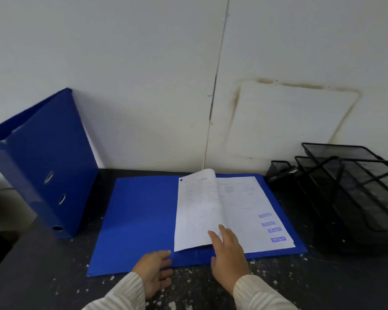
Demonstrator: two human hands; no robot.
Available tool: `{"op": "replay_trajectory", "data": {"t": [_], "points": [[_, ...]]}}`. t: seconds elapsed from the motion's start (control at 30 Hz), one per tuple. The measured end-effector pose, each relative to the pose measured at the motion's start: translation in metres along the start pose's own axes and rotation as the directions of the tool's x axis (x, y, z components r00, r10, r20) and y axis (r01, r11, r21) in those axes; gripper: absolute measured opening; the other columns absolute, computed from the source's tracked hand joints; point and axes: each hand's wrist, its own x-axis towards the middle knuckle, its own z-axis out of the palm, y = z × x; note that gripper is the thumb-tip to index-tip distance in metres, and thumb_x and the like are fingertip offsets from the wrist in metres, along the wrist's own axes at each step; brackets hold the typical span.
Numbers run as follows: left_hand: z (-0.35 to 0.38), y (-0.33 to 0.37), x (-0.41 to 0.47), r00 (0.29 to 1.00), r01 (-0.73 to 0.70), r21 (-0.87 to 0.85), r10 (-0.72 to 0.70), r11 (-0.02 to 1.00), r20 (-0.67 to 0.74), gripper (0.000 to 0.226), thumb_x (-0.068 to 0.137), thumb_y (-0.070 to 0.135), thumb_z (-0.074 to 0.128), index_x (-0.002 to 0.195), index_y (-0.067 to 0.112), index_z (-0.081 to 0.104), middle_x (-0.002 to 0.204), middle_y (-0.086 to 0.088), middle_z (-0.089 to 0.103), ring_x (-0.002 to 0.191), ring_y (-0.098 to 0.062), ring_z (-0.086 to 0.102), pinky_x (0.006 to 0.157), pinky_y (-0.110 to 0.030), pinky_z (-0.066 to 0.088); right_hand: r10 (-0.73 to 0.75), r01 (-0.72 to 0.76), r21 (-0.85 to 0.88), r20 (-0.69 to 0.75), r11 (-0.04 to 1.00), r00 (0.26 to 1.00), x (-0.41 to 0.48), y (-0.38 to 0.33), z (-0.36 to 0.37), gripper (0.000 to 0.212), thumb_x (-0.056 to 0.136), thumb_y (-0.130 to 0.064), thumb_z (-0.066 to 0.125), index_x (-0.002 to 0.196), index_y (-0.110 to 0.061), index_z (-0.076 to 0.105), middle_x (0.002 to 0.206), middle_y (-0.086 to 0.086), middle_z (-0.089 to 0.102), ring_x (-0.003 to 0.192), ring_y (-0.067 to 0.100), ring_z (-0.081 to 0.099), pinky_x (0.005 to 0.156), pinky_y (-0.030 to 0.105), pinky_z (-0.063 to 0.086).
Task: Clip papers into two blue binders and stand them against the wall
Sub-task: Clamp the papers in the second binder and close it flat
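Note:
A blue binder [141, 220] lies open flat on the dark desk, with a stack of white papers [244, 211] on its right half. The top sheets [197, 211] are lifted and curl over to the left. My right hand [227, 253] rests on the papers' near edge, fingers spread on the lifted sheets. At the binder's near edge by the spine sits my left hand [155, 269], fingers loosely curled and touching the cover. A second blue binder [45, 162] stands shut and upright at the left, leaning on the white wall [143, 86].
A black mesh tray stack [354, 191] stands at the right against the wall, close to the open binder's right edge. The dark desk [43, 276] is speckled with white flecks. A dark object sits at the far left edge.

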Motion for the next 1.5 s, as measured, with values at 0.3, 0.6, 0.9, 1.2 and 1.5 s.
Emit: {"op": "replay_trajectory", "data": {"t": [0.3,0.6,0.9,1.2,1.5], "points": [[0.036,-0.003,0.014,0.997,-0.029,0.032,0.031,0.999,-0.076,0.04,0.096,0.021,0.051,0.132,0.01,0.041,0.13,-0.016,0.051,0.114,-0.038,0.051,0.091,-0.047,0.042,-0.214,0.214,-0.165,0.021,0.963,0.977,0.027,0.028,0.016,0.053,0.092,-0.004,0.047,0.14,-0.019,0.031,0.155,0.008,0.018,0.142,0.031,0.012,0.116,0.045,0.016],[0.061,0.02,0.039,0.966,-0.165,0.329,0.22,0.93,-0.136,0.027,0.094,0.015,0.048,0.121,0.018,0.047,0.095,-0.012,0.061,0.062,-0.023,0.052,0.053,-0.03,0.043,-0.106,0.132,0.074,-0.286,0.989,0.952,0.063,0.036,-0.01,0.041,0.083,-0.017,0.062,0.122,-0.023,0.053,0.124,-0.003,0.053,0.11,0.019,0.05,0.092,0.031,0.045],[0.101,0.037,0.06,0.925,-0.332,0.531,0.379,0.779,0.022,0.036,0.095,0.016,0.049,0.13,0.016,0.045,0.115,-0.009,0.056,0.096,-0.024,0.057,0.086,-0.038,0.049,0.79,-0.377,0.889,0.03,0.259,0.613,0.07,0.1,-0.013,0.032,0.093,-0.04,0.05,0.105,-0.011,0.056,0.097,0.008,0.063,0.081,0.024,0.063,0.06,0.036,0.056],[0.118,0.048,0.069,0.921,-0.352,0.592,0.379,0.725,0.083,0.042,0.095,0.019,0.05,0.136,0.015,0.042,0.126,-0.008,0.054,0.111,-0.026,0.056,0.096,-0.041,0.049,0.41,-0.701,0.572,0.812,-0.425,0.415,0.045,0.12,-0.02,0.075,0.084,-0.072,0.036,0.082,-0.002,0.064,0.049,0.01,0.061,0.036,0.021,0.051,0.046,0.024,0.042],[0.128,0.062,0.074,0.918,-0.379,0.52,0.382,0.765,0.107,0.032,0.098,0.028,0.044,0.128,0.02,0.048,0.104,0.005,0.057,0.1,-0.021,0.058,0.091,-0.039,0.053,0.39,-0.365,0.789,0.576,-0.493,0.718,0.052,0.094,-0.038,0.032,0.094,-0.03,0.052,0.097,-0.002,0.066,0.076,0.014,0.073,0.061,0.024,0.07,0.052,0.032,0.056]]}}
